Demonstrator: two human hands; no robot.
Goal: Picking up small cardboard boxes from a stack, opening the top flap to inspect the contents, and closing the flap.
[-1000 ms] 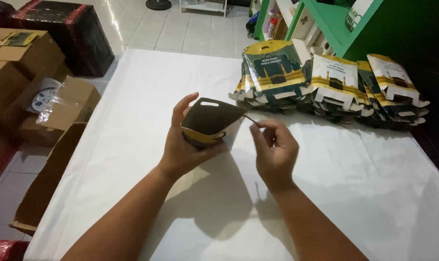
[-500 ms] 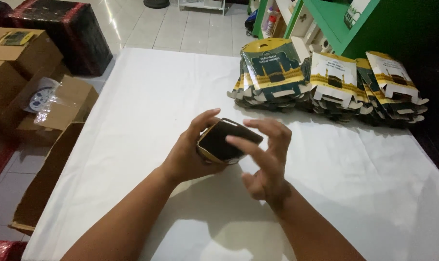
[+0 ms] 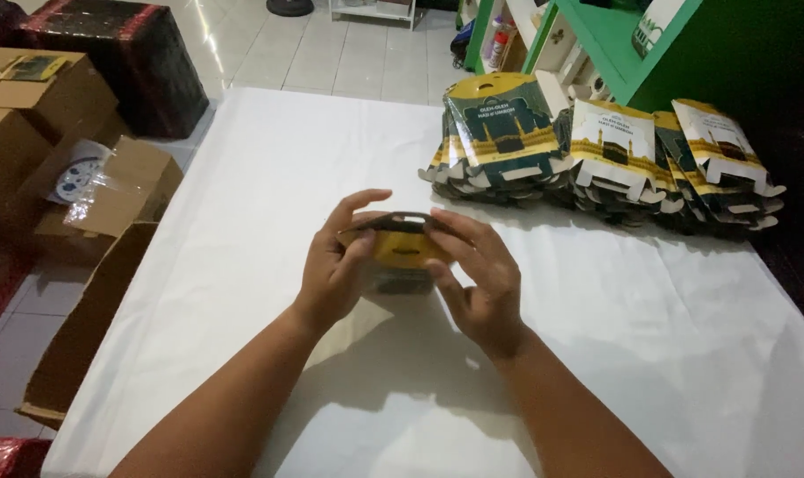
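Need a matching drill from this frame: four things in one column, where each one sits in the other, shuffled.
Things:
1. small gold and dark carton
2. pile of flat printed cartons
3. brown cardboard boxes
4. green shelf

Places:
A. on the floor, left of the table
B. held between the left hand and right hand
C. beyond the table's far right corner
D. lying on the white table, far right side

Pairs: 1-B, 2-D, 3-A, 4-C

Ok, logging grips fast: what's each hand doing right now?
Left hand: closed on the left side of the small yellow-and-dark carton.
Right hand: closed on the same carton's right side.
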